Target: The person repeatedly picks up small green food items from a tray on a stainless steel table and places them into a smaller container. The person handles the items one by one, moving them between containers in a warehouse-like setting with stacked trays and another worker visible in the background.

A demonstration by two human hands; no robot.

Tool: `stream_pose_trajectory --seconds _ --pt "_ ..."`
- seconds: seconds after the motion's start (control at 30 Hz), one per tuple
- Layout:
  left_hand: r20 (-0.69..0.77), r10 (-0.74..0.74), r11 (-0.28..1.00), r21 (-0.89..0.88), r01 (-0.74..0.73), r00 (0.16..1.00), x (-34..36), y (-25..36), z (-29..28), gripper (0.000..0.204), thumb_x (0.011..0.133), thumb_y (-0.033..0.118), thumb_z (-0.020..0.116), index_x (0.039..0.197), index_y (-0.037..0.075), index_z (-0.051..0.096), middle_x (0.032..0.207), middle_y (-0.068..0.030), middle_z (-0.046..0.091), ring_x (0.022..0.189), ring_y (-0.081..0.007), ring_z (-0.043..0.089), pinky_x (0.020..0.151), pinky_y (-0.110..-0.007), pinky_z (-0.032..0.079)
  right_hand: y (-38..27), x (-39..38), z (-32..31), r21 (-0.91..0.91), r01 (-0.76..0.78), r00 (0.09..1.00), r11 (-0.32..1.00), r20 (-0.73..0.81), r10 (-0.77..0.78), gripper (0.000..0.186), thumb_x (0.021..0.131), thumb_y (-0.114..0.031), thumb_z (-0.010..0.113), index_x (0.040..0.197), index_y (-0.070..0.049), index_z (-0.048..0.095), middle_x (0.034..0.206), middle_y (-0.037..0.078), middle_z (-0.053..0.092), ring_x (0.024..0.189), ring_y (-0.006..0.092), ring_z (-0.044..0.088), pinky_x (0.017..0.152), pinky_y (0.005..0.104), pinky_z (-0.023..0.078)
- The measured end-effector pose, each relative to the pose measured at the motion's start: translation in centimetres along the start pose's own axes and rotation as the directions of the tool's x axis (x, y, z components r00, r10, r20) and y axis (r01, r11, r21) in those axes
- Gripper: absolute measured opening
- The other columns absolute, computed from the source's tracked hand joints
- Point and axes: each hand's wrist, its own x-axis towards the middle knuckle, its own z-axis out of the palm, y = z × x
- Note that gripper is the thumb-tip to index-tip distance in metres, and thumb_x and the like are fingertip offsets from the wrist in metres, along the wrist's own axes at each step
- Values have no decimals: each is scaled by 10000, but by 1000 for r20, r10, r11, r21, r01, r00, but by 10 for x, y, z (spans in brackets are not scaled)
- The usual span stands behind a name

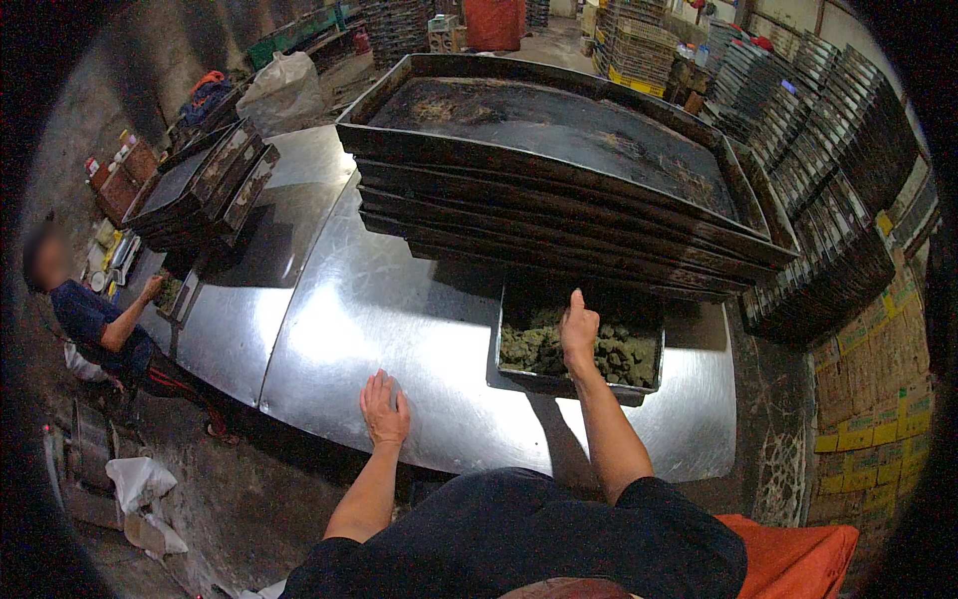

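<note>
My left hand [384,411] lies flat near the front edge of the shiny metal table [339,309], open and holding nothing. Over a dark rectangular tray [496,344] my right hand [578,334] is closed, its fingers curled and the thumb pointing away from me. Whatever it may grip is hidden by the fingers. Inside that tray is a crumbly, lumpy green-brown material [532,346]. Just beyond stands a stack of large, shallow dark metal trays [559,130], whose lower edge shades the smaller tray's far side.
Another person [100,314] works at the table's left end, beside a shorter stack of trays [200,190]. Tall piles of trays [828,120] stand on the right, near stacked cartons [878,389]. An orange-red cloth [793,554] is close to my right side.
</note>
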Motion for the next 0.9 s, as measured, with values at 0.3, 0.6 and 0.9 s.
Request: stream_pose_trajectory --seconds 0.3,0.6,0.9 --pt "-5 -5 1000 13 5 1000 0 1 -2 391 910 202 585 1259 30 629 1478 -134 490 1418 -308 379 1204 -485 212 -25 -7 -20 501 -441 894 745 322 313 443 1006 -447 507 1065 -26 631 793 85 670 502 113 492 436 272 396" --pt "3 -10 1000 23 10 1000 1 2 -3 389 914 209 582 1251 24 637 1484 -134 486 1416 -310 382 1198 -490 223 -18 -9 -23 368 -324 945 871 166 281 554 989 -558 505 659 -116 551 523 16 497 385 114 397 381 276 293" --pt "0 -13 1000 17 13 1000 0 4 -4 393 912 200 589 1265 32 629 1486 -131 485 1413 -310 385 1201 -487 216 -27 -18 -37 519 -441 894 732 321 311 420 1002 -469 536 963 -64 639 736 70 621 518 139 484 440 271 364"
